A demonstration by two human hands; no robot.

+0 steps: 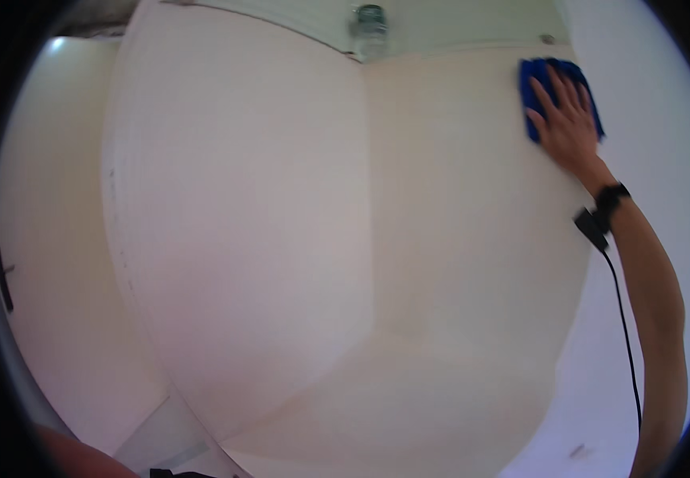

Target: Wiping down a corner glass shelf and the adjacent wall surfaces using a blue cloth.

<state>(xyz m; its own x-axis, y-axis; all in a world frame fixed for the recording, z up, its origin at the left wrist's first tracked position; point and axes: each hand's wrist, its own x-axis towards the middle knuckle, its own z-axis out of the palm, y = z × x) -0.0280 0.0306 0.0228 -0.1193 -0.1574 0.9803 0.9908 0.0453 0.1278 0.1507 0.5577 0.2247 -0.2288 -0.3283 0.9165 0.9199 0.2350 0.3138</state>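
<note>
My right hand [567,128] lies with its fingers spread on a folded blue cloth [533,98], pressing it flat against the pale surface near the upper right corner of a recessed compartment. A black strap with a small black device [592,228] is on that wrist, and a black cable runs down from it beside the forearm. My left hand is out of view; only part of an arm and a bit of black strap show at the bottom left edge.
A clear bottle with a dark green part [371,30] is at the top centre, beyond the compartment's edge. Pale inner walls [261,197] meet at a vertical corner. At the far left is a door [58,239] with a black handle [4,279].
</note>
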